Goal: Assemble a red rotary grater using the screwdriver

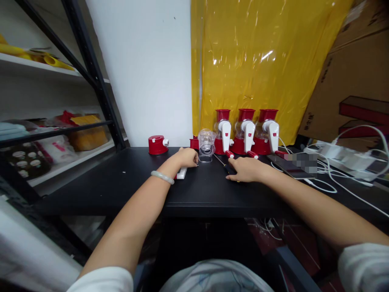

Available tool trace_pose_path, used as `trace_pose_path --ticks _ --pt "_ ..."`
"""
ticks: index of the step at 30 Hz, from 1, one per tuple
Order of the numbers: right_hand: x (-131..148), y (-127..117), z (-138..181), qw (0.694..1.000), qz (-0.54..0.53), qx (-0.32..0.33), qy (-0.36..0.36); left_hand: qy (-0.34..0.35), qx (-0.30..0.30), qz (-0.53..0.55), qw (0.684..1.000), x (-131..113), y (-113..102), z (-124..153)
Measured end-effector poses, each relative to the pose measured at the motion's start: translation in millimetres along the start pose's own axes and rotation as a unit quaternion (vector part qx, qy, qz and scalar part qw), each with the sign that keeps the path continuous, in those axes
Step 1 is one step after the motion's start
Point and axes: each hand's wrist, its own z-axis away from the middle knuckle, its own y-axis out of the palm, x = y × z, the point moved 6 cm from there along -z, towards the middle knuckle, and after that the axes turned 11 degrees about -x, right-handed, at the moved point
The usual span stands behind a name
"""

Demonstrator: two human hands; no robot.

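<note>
Yellow sheet (pixel 258 61): it hangs on the wall well beyond both your hands, behind everything on the desk.
Cardboard boxes (pixel 349 73): stacked far off to the right of your right hand.
Shelf rack (pixel 91 69): stands well out to the left of your left hand, with bags and packets on its boards.
Desk (pixel 121 182): black, and both your hands rest on it.
Cables (pixel 334 178): white, looping over the desk to the right of your right forearm.
Three grinders (pixel 245 132): red and white, in a row just beyond your right hand, cranks hanging down.
Right hand (pixel 246 169): palm down, fingers bent over the dark handle end of the screwdriver (whether they clamp it, I cannot tell).
Left hand (pixel 187 157): curled loosely, knuckles up; I cannot tell whether anything is inside it.
Clear cup (pixel 206 145): upright just beyond your left hand, between your two hands.
Red base (pixel 157 145): beyond your left hand and to its left, apart from it.
White part (pixel 181 173): lies against the wrist side of your left hand.
Screwdriver (pixel 219 160): its thin shaft pokes out from under your right hand toward the clear cup.
</note>
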Motion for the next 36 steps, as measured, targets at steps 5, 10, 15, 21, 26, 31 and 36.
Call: trace_pose_path --ticks 5,10,15,21,26,31,36 --pt "-14 0 -1 0.999 -0.039 0.013 -0.012 -0.001 0.009 -0.029 1.000 -5 2 0" --pt "-48 -37 2 0.999 -0.042 -0.027 0.017 0.005 0.014 -0.038 0.999 -7 4 0" --pt "-66 -90 8 0.988 -0.100 -0.111 0.030 0.016 0.011 -0.044 0.999 -7 6 0" --pt "-76 -117 -1 0.934 -0.200 -0.291 0.058 0.020 0.008 -0.042 0.999 -6 8 0" --pt "-103 -119 -18 0.812 -0.374 -0.442 0.079 0.024 0.015 -0.052 0.998 -6 8 -1" --pt "-126 -104 -45 0.666 -0.555 -0.485 0.115 0.027 0.025 -0.057 0.998 -6 8 -2" --pt "-133 -64 -61 0.550 -0.650 -0.499 0.162 0.030 0.016 -0.049 0.998 -4 10 -2"
